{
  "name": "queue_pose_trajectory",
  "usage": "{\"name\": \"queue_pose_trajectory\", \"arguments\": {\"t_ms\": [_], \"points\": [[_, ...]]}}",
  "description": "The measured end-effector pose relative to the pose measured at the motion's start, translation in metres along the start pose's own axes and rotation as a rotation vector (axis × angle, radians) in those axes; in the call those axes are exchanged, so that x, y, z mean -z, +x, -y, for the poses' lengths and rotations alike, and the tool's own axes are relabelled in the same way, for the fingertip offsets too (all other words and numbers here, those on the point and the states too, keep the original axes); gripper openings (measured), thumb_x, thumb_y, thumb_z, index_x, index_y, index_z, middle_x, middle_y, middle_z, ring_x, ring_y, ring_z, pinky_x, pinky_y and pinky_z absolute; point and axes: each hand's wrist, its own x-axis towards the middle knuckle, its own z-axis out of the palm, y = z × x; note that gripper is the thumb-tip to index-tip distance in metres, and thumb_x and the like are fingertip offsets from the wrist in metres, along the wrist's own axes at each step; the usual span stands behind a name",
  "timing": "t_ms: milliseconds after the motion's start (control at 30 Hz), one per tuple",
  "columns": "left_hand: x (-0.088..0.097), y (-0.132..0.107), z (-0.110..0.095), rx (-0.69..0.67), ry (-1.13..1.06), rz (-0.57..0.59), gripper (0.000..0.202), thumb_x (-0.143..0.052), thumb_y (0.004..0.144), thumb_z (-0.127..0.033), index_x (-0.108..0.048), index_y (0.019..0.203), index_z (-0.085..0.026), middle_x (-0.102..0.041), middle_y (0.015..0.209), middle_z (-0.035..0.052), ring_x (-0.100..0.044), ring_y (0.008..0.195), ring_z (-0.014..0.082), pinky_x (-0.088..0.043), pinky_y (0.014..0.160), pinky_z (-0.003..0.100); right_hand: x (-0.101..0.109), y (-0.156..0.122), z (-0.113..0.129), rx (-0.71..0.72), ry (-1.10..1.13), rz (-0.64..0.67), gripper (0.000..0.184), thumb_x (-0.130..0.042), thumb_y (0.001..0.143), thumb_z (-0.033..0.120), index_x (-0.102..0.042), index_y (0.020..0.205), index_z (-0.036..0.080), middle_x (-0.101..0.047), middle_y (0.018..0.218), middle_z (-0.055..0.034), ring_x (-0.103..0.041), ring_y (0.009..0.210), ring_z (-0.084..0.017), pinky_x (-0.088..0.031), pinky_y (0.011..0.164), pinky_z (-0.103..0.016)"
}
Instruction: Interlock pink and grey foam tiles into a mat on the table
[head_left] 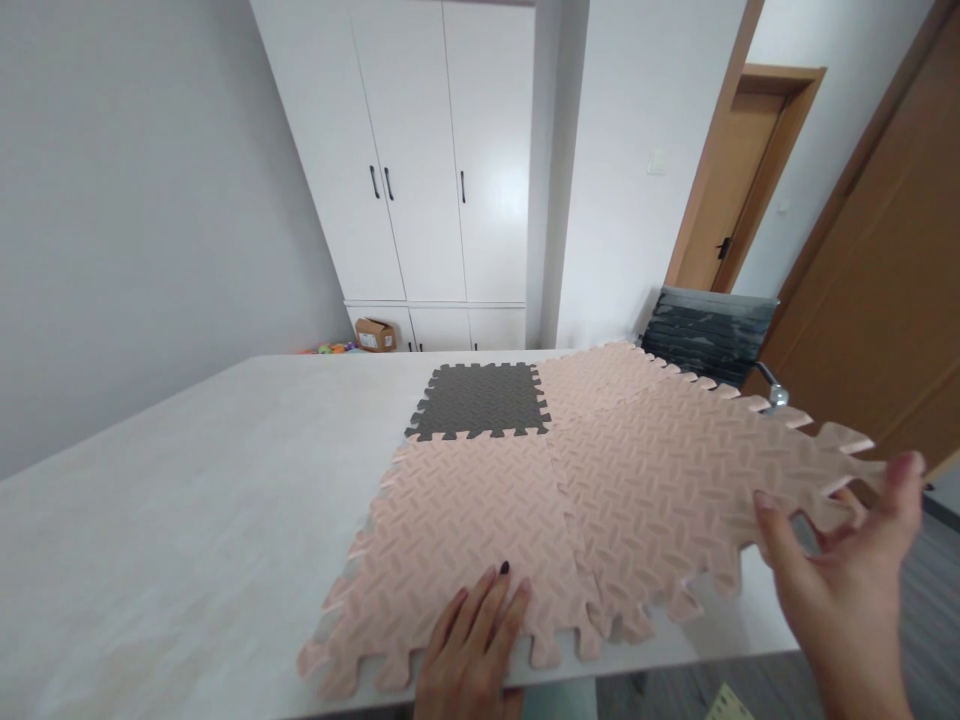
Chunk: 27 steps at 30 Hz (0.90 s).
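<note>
Head view, one lot: interlocking foam floor mats (570,490), three pink tiles and one grey tile (480,400), lying joined on the white bench (187,520), the right pink tile overhanging the bench edge. Risk, as judged: lifting that overhanging tile too sharply could pull its toothed seam apart or drag the whole set off the bench. Left hand (472,650) lies flat, fingers together, pressing the near tile; right hand (847,570), palm up, fingers spread, its grip pinching the tile's outer corner.
</note>
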Motion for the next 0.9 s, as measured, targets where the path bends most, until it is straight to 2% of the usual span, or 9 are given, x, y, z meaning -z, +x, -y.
{"name": "queue_pose_trajectory", "arguments": {"t_ms": [67, 167, 233, 333, 500, 633, 733, 800, 900], "points": [[-0.001, 0.000, 0.000, 0.005, -0.003, -0.007, 0.064, -0.047, 0.067, -0.015, -0.056, 0.128, -0.029, -0.059, 0.133, -0.0058, -0.053, 0.123, 0.0169, -0.033, 0.106, 0.035, -0.007, 0.001, 0.033, 0.054, 0.142, -0.034, 0.097, -0.062, 0.080, 0.047, 0.004, 0.151, 0.034, 0.003, 0.158, -0.0090, -0.034, 0.134, -0.036, -0.046, 0.097, -0.053], [-0.002, -0.001, -0.001, 0.003, -0.005, -0.014, 0.065, -0.046, 0.066, -0.015, -0.056, 0.129, -0.029, -0.059, 0.134, -0.0052, -0.052, 0.123, 0.0178, -0.034, 0.105, 0.037, -0.019, -0.003, 0.067, 0.131, 0.272, 0.042, 0.104, -0.064, 0.082, 0.037, 0.017, 0.148, 0.033, 0.013, 0.157, -0.0115, -0.032, 0.135, -0.036, -0.052, 0.088, -0.050], [-0.002, -0.001, -0.002, 0.012, -0.026, -0.036, 0.063, -0.048, 0.067, -0.017, -0.056, 0.128, -0.028, -0.059, 0.133, -0.0046, -0.053, 0.122, 0.0185, -0.034, 0.105, 0.037, -0.028, -0.007, 0.082, 0.168, 0.311, 0.110, 0.102, -0.061, 0.085, 0.031, 0.020, 0.147, 0.032, 0.001, 0.157, -0.0147, -0.034, 0.135, -0.034, -0.052, 0.087, -0.050], [-0.002, 0.001, -0.004, 0.034, -0.052, -0.070, 0.062, -0.051, 0.067, -0.018, -0.058, 0.127, -0.029, -0.060, 0.132, -0.0049, -0.054, 0.120, 0.0183, -0.035, 0.104, 0.036, -0.043, -0.015, 0.101, 0.300, 0.301, 0.203, 0.091, -0.056, 0.087, 0.026, 0.010, 0.150, 0.030, -0.023, 0.152, -0.0145, -0.034, 0.135, -0.032, -0.045, 0.098, -0.054], [0.001, 0.002, -0.003, 0.021, -0.057, -0.062, 0.065, -0.053, 0.063, -0.016, -0.057, 0.127, -0.028, -0.061, 0.130, -0.0033, -0.056, 0.118, 0.0183, -0.036, 0.103, 0.036, -0.063, -0.035, 0.122, 0.521, 0.299, 0.368, 0.086, -0.050, 0.086, 0.020, 0.005, 0.151, 0.029, -0.028, 0.152, -0.0105, -0.033, 0.137, -0.029, -0.037, 0.106, -0.057], [0.000, 0.002, -0.001, 0.017, -0.070, -0.086, 0.065, -0.056, 0.062, -0.019, -0.057, 0.126, -0.029, -0.063, 0.128, -0.0030, -0.059, 0.114, 0.0184, -0.037, 0.101, 0.035, -0.066, -0.066, 0.111, 0.367, 0.308, 0.412, 0.093, -0.058, 0.084, 0.028, 0.006, 0.151, 0.027, -0.023, 0.155, -0.0119, -0.027, 0.140, -0.032, -0.038, 0.106, -0.059], [-0.001, 0.000, -0.001, -0.001, -0.050, -0.074, 0.065, -0.054, 0.064, -0.018, -0.055, 0.128, -0.028, -0.061, 0.130, -0.0028, -0.057, 0.117, 0.0181, -0.038, 0.101, 0.036, -0.065, -0.090, 0.084, 0.165, 0.301, 0.394, 0.089, -0.061, 0.082, 0.034, -0.006, 0.151, 0.025, -0.024, 0.154, -0.0136, -0.029, 0.139, -0.033, -0.036, 0.107, -0.059], [-0.001, -0.002, -0.002, 0.005, -0.030, -0.064, 0.067, -0.052, 0.063, -0.016, -0.055, 0.129, -0.028, -0.060, 0.132, -0.0035, -0.055, 0.120, 0.0182, -0.038, 0.102, 0.037, -0.066, -0.102, 0.065, 0.004, 0.320, 0.406, 0.081, -0.061, 0.083, 0.037, -0.018, 0.149, 0.021, -0.037, 0.147, -0.0148, -0.037, 0.135, -0.030, -0.039, 0.106, -0.054], [0.002, -0.003, -0.002, 0.012, 0.005, -0.023, 0.074, -0.049, 0.059, -0.011, -0.054, 0.131, -0.029, -0.058, 0.134, -0.0049, -0.053, 0.123, 0.0180, -0.038, 0.103, 0.038, -0.066, -0.110, 0.044, -0.198, 0.332, 0.463, 0.060, -0.057, 0.085, 0.043, -0.042, 0.135, 0.014, -0.062, 0.122, -0.0151, -0.056, 0.118, -0.027, -0.047, 0.099, -0.044]]}}
